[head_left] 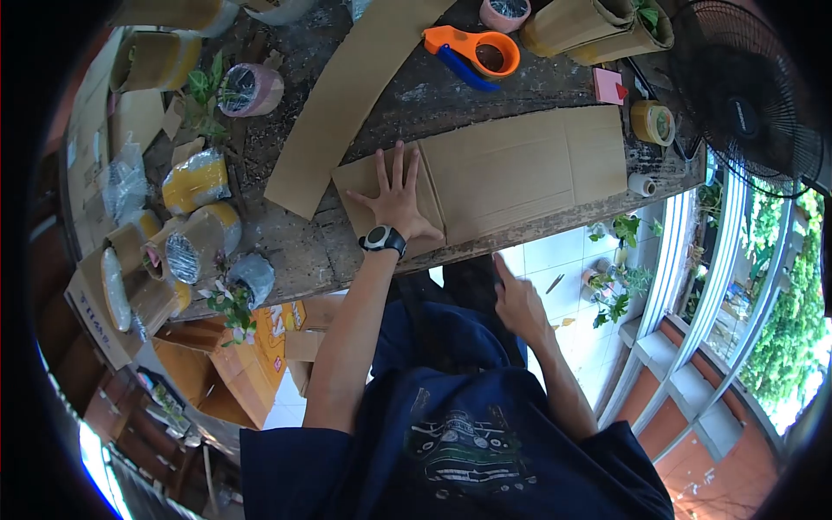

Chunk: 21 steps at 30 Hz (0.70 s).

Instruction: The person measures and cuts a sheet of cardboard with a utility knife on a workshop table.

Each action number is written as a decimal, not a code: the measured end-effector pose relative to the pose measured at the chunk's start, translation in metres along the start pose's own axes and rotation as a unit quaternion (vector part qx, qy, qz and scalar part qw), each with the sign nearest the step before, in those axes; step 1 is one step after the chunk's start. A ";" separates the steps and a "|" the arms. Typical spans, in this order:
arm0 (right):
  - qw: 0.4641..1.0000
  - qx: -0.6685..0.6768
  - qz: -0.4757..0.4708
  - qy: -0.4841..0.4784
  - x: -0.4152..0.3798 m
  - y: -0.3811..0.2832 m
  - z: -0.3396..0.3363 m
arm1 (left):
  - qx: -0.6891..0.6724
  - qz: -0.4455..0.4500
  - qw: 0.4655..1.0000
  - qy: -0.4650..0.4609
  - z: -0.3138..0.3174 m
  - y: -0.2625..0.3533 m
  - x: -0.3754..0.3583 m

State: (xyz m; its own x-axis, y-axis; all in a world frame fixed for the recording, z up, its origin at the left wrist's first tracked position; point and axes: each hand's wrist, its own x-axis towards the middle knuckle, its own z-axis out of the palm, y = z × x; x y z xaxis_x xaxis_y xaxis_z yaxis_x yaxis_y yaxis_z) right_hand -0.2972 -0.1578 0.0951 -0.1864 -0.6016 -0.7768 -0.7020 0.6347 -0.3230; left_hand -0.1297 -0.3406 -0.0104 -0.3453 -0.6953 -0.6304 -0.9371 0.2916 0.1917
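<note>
My left hand lies flat with fingers spread on the left part of a brown cardboard sheet, next to a crease. A watch is on that wrist. My right hand is off the table, just below its front edge. Its index finger stretches up toward the cardboard and the other fingers look curled; what they hold, if anything, is hidden. Left of the sheet, a long cardboard strip lies slantwise, touching or slightly under its corner.
An orange tape dispenser lies behind the sheet on the worn wooden table. Wrapped cardboard pots and plants crowd the left. At right are pink sticky notes, a tape roll, a thread spool and a fan.
</note>
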 end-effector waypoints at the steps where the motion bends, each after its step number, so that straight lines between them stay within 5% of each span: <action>1: 1.000 -0.003 -0.014 0.003 0.001 0.006 -0.003 | 0.000 -0.005 1.000 0.000 0.001 0.000 0.001; 3: 0.999 0.002 -0.038 0.012 0.002 0.013 -0.004 | 0.009 -0.008 1.000 -0.002 0.002 0.001 0.002; 5: 0.977 0.070 -0.126 0.157 0.046 -0.010 -0.021 | 0.014 -0.012 1.000 -0.003 -0.002 0.005 0.000; 7: 0.969 0.084 -0.138 0.187 0.095 -0.045 -0.051 | 0.015 -0.010 1.000 0.003 -0.002 0.004 0.000; 10: 0.976 0.066 -0.120 0.171 0.119 -0.051 -0.049 | 0.019 -0.006 1.000 -0.007 -0.001 0.003 -0.002; 13: 0.982 0.050 -0.099 0.150 0.061 -0.004 -0.010 | 0.030 -0.023 0.999 -0.022 -0.004 0.008 0.004; 15: 0.998 0.047 -0.011 0.044 0.015 0.014 -0.009 | 0.022 -0.004 1.000 0.000 0.006 0.001 0.003; 18: 0.999 0.035 0.000 -0.011 -0.015 0.037 -0.004 | 0.029 -0.001 1.000 0.011 0.008 0.001 0.003; 21: 0.990 0.075 -0.058 0.100 -0.002 0.031 -0.016 | 0.065 -0.008 0.998 -0.006 -0.001 -0.002 -0.002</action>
State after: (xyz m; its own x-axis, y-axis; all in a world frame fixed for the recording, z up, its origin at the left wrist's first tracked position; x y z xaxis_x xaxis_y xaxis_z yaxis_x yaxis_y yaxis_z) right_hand -0.3298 -0.1447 0.0949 -0.2534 -0.7491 -0.6121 -0.6194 0.6116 -0.4921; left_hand -0.1269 -0.3407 -0.0094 -0.3285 -0.6935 -0.6412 -0.9279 0.3636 0.0821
